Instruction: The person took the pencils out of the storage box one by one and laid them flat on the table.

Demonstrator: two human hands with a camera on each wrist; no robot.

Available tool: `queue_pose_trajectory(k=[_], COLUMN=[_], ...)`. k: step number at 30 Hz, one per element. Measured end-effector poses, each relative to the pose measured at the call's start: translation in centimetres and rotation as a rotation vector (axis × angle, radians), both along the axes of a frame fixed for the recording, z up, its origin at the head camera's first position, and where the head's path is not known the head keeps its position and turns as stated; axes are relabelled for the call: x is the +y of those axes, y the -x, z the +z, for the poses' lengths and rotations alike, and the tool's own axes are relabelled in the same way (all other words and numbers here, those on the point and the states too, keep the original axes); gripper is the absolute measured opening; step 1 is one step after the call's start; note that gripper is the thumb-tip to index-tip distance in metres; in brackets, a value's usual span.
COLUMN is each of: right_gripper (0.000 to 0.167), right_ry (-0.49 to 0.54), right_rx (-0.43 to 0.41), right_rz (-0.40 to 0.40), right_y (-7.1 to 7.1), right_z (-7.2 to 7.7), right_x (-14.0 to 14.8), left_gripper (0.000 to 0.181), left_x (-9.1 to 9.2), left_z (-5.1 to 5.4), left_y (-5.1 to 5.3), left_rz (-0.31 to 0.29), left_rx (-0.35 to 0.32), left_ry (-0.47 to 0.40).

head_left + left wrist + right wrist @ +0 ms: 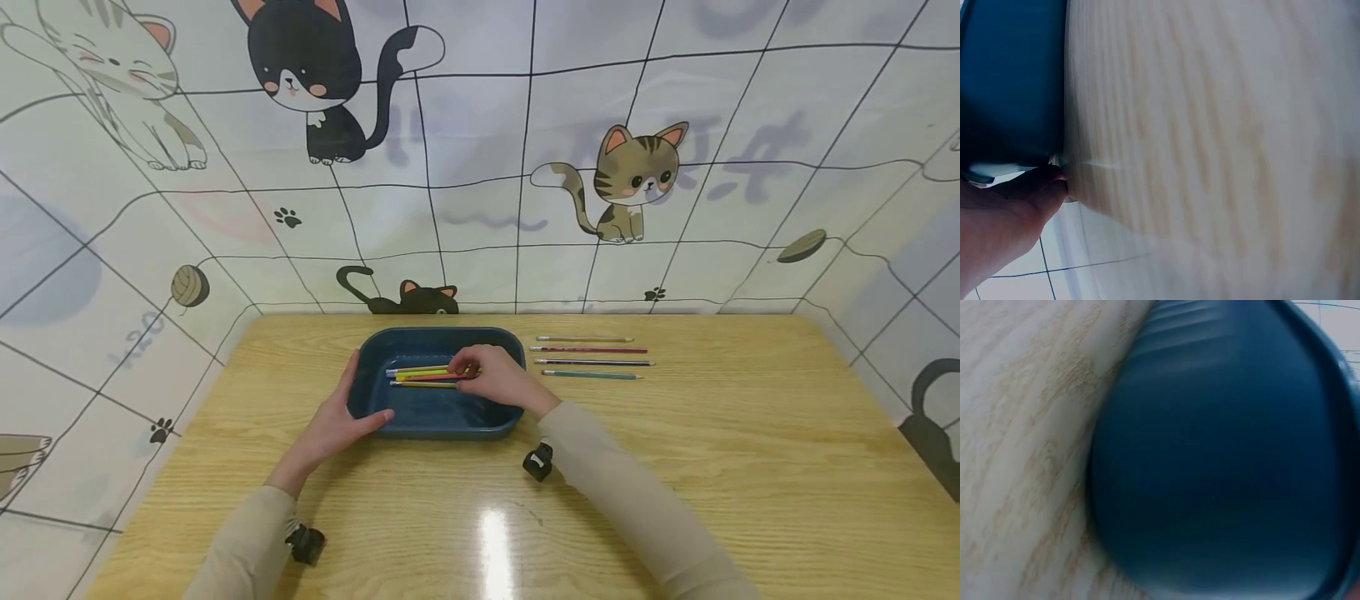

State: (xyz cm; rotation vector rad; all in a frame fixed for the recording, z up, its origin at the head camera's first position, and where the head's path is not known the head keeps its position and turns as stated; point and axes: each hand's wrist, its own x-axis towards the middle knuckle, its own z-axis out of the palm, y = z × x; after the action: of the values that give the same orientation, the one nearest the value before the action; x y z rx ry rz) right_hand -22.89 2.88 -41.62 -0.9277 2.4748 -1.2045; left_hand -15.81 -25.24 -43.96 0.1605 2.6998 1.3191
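Note:
A dark blue tray stands on the wooden table, with several pencils lying side by side inside it. My left hand holds the tray's left end, its thumb over the front rim and its fingers along the outer side. In the left wrist view, that hand is at the tray. Inside the tray, my right hand has curled fingers pinching at the pencils' right ends; the exact contact is partly hidden. The tray's outer wall fills much of the right wrist view.
Right of the tray, several separate pencils lie roughly parallel on the table, among them a red one and a teal one. A cat-patterned cloth rises behind the table and at its sides.

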Motion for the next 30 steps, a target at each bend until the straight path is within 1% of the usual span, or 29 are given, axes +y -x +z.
queue_pose_trajectory(k=[10, 15, 21, 25, 30], right_gripper=[0.018, 0.017, 0.018, 0.019, 0.023], right_ry=[-0.102, -0.165, -0.191, -0.218, -0.278], right_rx=[-0.018, -0.008, -0.008, -0.001, 0.029], right_rz=[-0.028, -0.040, -0.040, -0.051, -0.088], right_y=[0.2, 0.2, 0.4, 0.4, 0.4], right_z=[-0.3, -0.5, -0.8, -1.0, -1.2], right_x=[-1.0, -1.3, -1.7, -2.0, -2.1], left_gripper=[0.109, 0.109, 0.108, 0.108, 0.108], left_x=[0.0, 0.0, -0.1, -0.1, -0.1], left_z=[-0.1, -0.1, 0.0, 0.1, 0.0], left_y=[-0.1, 0.0, 0.0, 0.0, 0.0], left_rz=[0.006, 0.004, 0.002, 0.002, -0.002], left_rx=[-0.012, -0.009, -0.010, -0.006, -0.003], left_ry=[-0.006, -0.004, -0.009, 0.000, 0.002])
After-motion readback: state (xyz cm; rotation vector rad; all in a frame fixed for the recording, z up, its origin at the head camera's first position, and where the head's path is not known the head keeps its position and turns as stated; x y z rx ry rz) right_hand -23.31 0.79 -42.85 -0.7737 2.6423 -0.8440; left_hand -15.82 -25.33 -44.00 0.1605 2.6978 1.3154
